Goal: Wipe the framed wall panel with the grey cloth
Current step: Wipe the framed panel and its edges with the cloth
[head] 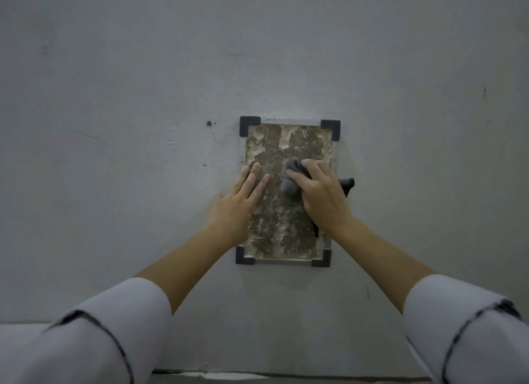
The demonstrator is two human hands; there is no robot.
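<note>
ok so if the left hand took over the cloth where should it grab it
Probably the bunched end of the cloth, coming from the left. That wad bulges clear of the right hand, whose fingers curl over the rest, and it faces the left hand, which lies flat on the panel. The thin tail pokes out on the far right side, harder to reach.

Grey painted wall (128, 69) carrying a rectangular framed panel (286, 143) of flaking brown and cream.
The panel, with four dark corner brackets (250, 124), lies flat beneath the left grip (237, 203) and the right grip (320, 200), which clutches a bunched grey cloth (289, 183); a small dark hole (209, 123) sits up-left of the left grip.
</note>
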